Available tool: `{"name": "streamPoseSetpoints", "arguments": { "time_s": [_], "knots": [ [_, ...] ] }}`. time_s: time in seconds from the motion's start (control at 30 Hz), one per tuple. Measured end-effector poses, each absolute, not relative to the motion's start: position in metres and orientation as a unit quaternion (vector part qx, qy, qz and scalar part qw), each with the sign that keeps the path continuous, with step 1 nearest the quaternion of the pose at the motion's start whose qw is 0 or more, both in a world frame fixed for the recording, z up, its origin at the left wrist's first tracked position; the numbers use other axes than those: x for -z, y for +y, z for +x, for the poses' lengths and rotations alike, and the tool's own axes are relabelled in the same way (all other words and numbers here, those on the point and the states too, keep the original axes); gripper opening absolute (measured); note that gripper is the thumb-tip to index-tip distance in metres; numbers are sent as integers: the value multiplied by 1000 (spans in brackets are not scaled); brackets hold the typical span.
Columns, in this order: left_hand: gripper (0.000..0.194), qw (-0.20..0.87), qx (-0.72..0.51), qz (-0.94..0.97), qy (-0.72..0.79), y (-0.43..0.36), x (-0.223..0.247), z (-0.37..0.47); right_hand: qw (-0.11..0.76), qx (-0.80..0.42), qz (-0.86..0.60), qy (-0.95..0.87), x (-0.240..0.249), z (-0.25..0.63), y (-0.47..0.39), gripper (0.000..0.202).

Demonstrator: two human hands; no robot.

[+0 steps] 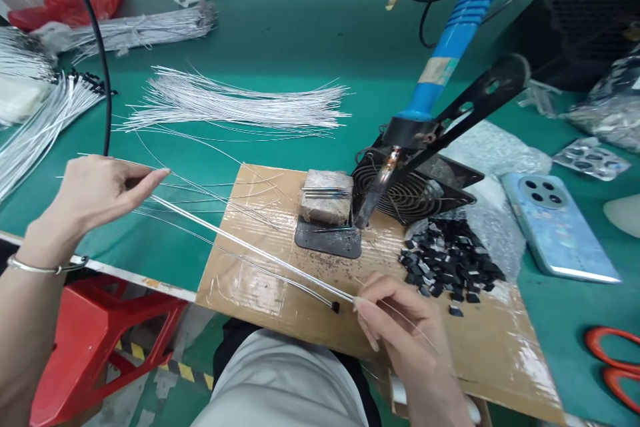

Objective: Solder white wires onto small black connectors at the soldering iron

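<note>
Several thin white wires (250,245) stretch between my two hands over a cardboard sheet (500,353). My left hand (107,188) is closed with thumb and fingers pinching the wires at their left end. My right hand (400,320) pinches their other end near the front of the cardboard, and a loose thin wire runs across its fingers. Below the held wires lies a wire pair ending in a small black connector (335,307). More loose wires lie behind my left hand. A heap of small black pieces (450,260) sits right of my right hand.
A blue-handled soldering iron (390,173) hangs over a block (327,197) and a black fan (400,187). A wire bundle (240,103) lies behind. At right are a blue phone (563,230) and red-handled scissors (615,360). A red stool (100,340) stands below left.
</note>
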State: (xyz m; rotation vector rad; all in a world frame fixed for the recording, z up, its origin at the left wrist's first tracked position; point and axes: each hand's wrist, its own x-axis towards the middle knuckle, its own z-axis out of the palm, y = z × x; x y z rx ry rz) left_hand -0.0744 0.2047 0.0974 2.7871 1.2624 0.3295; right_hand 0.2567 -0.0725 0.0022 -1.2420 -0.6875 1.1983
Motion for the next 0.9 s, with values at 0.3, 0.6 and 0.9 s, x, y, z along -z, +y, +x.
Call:
{"name": "streamPoseSetpoints", "arguments": {
  "time_s": [0.3,0.6,0.9],
  "knots": [
    [26,178,-142,942,246,66,-69,38,539,-505,-587,-330,-6,251,-69,26],
    [15,451,-103,848,258,35,-41,92,535,-487,-604,-333,-15,251,-63,26],
    [21,604,-88,717,337,42,-35,90,594,-473,-594,-265,-1,261,-71,44]
  ]
}}
